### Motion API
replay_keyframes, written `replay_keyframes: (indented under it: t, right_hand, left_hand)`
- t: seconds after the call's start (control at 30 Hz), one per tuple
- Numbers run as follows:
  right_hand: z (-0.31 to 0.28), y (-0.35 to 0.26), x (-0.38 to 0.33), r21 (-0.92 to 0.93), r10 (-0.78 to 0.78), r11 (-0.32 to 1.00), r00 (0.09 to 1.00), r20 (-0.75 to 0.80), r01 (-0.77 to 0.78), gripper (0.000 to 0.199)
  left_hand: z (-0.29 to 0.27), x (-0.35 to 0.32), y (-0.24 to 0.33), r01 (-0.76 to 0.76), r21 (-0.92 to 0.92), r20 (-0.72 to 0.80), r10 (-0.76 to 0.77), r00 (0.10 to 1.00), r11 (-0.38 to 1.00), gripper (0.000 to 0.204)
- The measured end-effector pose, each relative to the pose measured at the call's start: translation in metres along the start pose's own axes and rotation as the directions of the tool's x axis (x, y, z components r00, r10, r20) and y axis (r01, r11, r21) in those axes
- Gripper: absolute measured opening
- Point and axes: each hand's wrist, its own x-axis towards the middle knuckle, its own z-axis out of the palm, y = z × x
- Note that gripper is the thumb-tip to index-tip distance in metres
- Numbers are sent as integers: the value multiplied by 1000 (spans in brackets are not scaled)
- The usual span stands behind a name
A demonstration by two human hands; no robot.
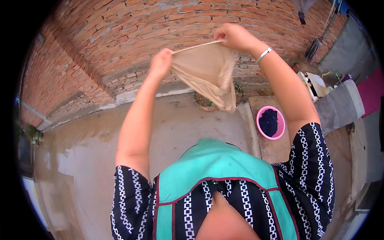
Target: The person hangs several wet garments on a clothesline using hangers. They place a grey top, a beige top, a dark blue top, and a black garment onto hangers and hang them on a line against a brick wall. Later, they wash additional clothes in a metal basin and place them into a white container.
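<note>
Stretched between my two raised hands is a thin beige garment [204,66], its upper edge pulled into a taut band. My left hand [161,64] pinches the band's left end. Higher up, my right hand [235,37] grips the other end; a silver bangle circles that wrist. The cloth hangs down in folds to a lower right corner, slightly blurred by motion. What exact kind of garment it is, I cannot tell.
A pink tub [282,130] holding dark blue cloth [269,122] stands on a slab at right. Behind the garment are potted plants [206,105] by a brick wall [160,28]. Grey cloth [340,105] hangs at right, below a broom [313,50]. The concrete floor [92,160] looks wet.
</note>
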Motion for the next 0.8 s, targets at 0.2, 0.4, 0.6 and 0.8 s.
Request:
replay_keyframes:
  t: [0.2,0.4,0.6,0.8]
  right_hand:
    - [58,52,-94,-12,232,971,958,-166,-237,11]
    - [127,82,-116,828,751,0,546,371,-561,15]
    - [82,50,-42,919,642,-261,658,393,-295,21]
    - [18,55,28,611,513,622,844,153,-489,9]
  left_hand:
    - [-70,1,79,55,-770,-51,-147,988,635,17]
    - [-119,11,46,50,-253,-42,-63,997,966,20]
    - [-114,-25,19,-85,402,-142,153,978,912,10]
    - [-168,-7,-28,-470,371,107,466,878,801,16]
